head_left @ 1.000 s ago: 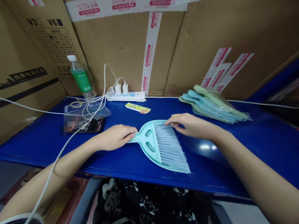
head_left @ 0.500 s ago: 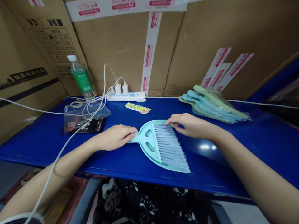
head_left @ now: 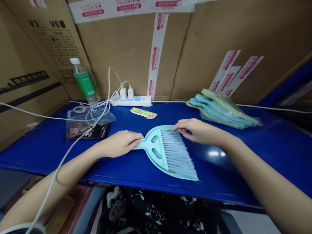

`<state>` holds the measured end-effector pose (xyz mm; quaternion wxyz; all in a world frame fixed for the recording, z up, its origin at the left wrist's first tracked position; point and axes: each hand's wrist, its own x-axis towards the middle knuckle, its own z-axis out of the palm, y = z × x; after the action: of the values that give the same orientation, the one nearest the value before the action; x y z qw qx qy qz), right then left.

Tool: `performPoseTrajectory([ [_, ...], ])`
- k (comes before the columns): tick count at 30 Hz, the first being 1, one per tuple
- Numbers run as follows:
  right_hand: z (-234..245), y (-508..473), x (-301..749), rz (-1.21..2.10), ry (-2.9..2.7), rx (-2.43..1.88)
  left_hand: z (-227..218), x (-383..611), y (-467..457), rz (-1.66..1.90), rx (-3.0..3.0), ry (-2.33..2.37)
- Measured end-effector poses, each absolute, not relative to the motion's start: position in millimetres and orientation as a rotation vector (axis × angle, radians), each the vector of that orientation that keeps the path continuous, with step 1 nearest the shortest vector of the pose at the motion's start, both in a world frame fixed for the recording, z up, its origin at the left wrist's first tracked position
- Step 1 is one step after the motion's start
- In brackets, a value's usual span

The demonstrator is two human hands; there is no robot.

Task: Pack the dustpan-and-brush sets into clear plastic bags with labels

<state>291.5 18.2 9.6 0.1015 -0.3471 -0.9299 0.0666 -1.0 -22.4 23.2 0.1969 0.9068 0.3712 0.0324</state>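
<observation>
A light teal hand brush (head_left: pixel 168 151) with pale blue bristles lies flat on the blue table (head_left: pixel 268 152), bristles fanning toward the near edge. My left hand (head_left: pixel 122 143) is closed around the brush's handle at its left end. My right hand (head_left: pixel 197 130) rests on the top right corner of the brush head, fingers curled and touching the bristles' base.
A stack of bagged teal and green brushes (head_left: pixel 221 109) lies at the back right. A power strip (head_left: pixel 131 101) with white chargers, a green-labelled bottle (head_left: pixel 84 81), a plastic bag (head_left: pixel 89 113), a phone (head_left: pixel 94 131) and a small wrapper (head_left: pixel 143 113) sit at the back left. Cardboard boxes (head_left: pixel 219 42) wall the back.
</observation>
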Motion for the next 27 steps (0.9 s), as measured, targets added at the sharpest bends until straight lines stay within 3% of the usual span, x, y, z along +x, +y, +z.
performPoseTrajectory([
  [27,12.4,17.1,290.5,0.218,-2.753,-1.036,24.8,-0.8,-23.1,0.072,2.545,1.045],
])
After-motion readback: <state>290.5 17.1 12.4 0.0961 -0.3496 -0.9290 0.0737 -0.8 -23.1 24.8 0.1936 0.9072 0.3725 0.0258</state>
